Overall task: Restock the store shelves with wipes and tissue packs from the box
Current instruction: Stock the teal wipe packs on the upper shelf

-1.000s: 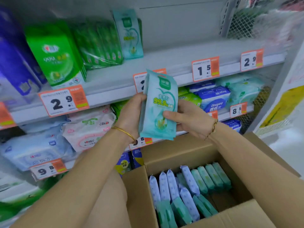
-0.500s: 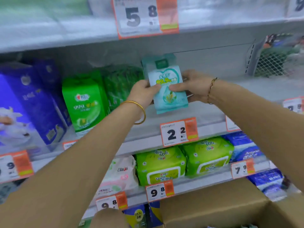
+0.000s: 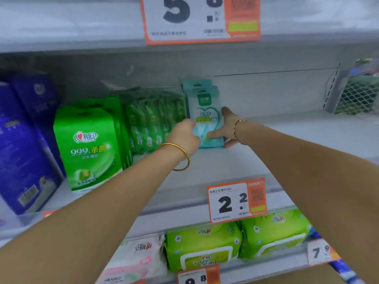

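Left hand (image 3: 185, 136) is curled round the lower left edge of a pale teal plastic wipes pack (image 3: 206, 111), knuckles toward me. Right hand (image 3: 227, 128) clamps the same pack from the right: thumb across the front near the btm, other fingers along the side & behind. Both hands are closed on it. I see a thin gold bangle (image 3: 181, 158) on the left wrist and a dark-and-gold chain bracelet (image 3: 238, 130) on the right.

The pack stands upright at the back of the grey metal shelf (image 3: 287, 140), front facing me. I can't tell if its btm edge touches the shelf. Directly behind it is a second teal pack (image 3: 193, 87) of the same kind. Just left is a row of slim dark green wipes packs (image 3: 155, 119) on edge, then a big bright green multipack (image 3: 90, 146), then dark blue tissue packs (image 3: 24, 144) at far left. A white wire mesh panel (image 3: 359, 95) is at far right.

An orange-and-white price tag marked 2.2 (image 3: 235, 201) sits on the shelf lip below the hands, and a bigger tag marked 5.8 (image 3: 201, 19) on the shelf above. On the next shelf down are lime green wipes packs w/ white lids (image 3: 203, 249), with a white-and-pink pack (image 3: 139, 255) to their left.
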Demonstrator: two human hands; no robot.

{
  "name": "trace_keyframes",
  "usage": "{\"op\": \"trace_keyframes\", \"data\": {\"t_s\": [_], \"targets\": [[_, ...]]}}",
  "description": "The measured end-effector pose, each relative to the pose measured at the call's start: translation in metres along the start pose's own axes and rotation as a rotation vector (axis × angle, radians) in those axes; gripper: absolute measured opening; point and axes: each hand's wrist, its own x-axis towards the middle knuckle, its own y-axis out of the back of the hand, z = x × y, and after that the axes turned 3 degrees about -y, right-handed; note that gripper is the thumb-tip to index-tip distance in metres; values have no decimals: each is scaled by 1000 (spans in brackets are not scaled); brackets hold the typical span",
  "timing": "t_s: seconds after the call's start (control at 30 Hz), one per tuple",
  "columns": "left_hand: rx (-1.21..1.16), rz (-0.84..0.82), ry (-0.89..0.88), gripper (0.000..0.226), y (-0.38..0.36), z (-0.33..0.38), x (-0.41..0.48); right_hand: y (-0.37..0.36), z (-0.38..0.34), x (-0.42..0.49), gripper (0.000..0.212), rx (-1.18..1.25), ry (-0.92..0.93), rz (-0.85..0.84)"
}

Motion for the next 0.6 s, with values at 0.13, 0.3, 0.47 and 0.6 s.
{"op": "trace_keyframes", "data": {"t_s": [0.13,0.3,0.47,0.6], "targets": [[-6,19,-41,44,1,-3,-3,-6,-8,7,44,1,27,70],[40,-18,-30,41,4,-4,-6,-10,-15,8,54,-103,-29,87],[51,-5,-33,39,13,6,-23,-4,-21,-8,63,-132,-127,58],[-233,61,-164,38,20,34,-73,25,-15,-62,45,34,71,173]]}}
